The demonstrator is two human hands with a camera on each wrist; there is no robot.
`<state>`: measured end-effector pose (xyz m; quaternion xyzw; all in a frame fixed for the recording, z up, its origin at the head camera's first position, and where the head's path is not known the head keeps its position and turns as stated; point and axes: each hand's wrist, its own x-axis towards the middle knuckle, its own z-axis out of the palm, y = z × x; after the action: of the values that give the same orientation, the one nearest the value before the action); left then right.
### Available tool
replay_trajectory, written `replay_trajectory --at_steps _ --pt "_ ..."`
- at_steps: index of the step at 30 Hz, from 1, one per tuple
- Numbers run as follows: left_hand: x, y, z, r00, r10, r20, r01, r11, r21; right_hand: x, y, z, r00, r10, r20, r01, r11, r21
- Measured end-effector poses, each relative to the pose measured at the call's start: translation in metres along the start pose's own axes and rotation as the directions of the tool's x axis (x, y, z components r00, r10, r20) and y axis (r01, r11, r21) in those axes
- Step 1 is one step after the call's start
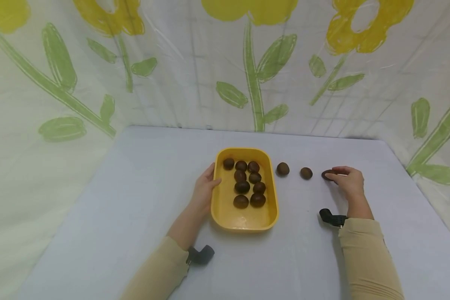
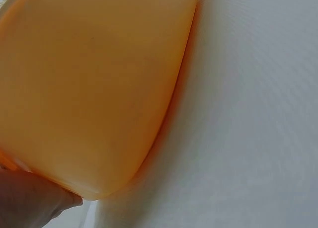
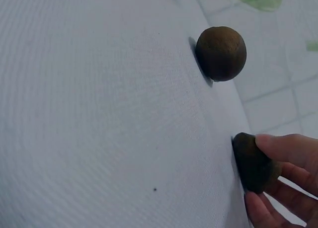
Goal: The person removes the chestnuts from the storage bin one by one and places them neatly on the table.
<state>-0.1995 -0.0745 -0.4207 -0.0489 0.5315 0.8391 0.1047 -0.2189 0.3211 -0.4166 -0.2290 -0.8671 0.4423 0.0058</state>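
Observation:
My left hand (image 1: 204, 187) holds the left side of a yellow plastic tray (image 1: 225, 218), thumb over the rim. In the left wrist view the outer wall of the tray (image 2: 94, 99) fills much of the picture, with part of the left hand (image 2: 35, 200) at its lower corner. Several dark brown, egg-shaped fruits (image 1: 242, 186) lie inside. Over to the right, my right hand (image 1: 348, 183) pinches one dark brown fruit (image 3: 251, 161) between thumb and fingers, at the tabletop. Two similar fruits, one brown fruit (image 1: 283, 169) and another (image 1: 306, 173), lie between tray and right hand.
A white cloth covers the table (image 1: 135, 175). Behind it hangs a pale curtain (image 1: 172, 83) printed with yellow flowers and green leaves. Black wrist cameras sit on both forearms, one (image 1: 202, 255) near the tray's front and one (image 1: 331, 217) at the right.

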Motion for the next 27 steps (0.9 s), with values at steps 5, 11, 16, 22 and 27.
replay_trajectory --at_steps 5,11,16,22,27 --pt "0.000 0.000 0.000 1.000 -0.007 -0.003 0.007 1.000 -0.001 0.000 0.000 0.000 1.000 -0.006 0.005 0.006 1.000 0.019" --pt "0.002 0.000 0.000 1.000 -0.012 -0.005 0.012 1.000 0.002 0.000 0.000 0.000 1.000 -0.027 0.002 0.027 0.999 0.026" --pt "0.002 0.000 0.000 1.000 -0.008 -0.006 0.008 1.000 0.007 -0.001 0.000 0.000 0.999 -0.038 -0.005 0.038 0.999 0.016" --pt "0.000 0.001 0.000 1.000 -0.025 -0.014 0.025 1.000 -0.012 -0.003 -0.003 -0.002 1.000 -0.021 -0.010 0.020 0.998 -0.063" --pt "0.000 0.002 0.001 0.999 -0.031 -0.010 0.031 0.999 -0.026 -0.006 -0.019 -0.007 0.998 -0.045 -0.045 0.038 0.989 -0.140"
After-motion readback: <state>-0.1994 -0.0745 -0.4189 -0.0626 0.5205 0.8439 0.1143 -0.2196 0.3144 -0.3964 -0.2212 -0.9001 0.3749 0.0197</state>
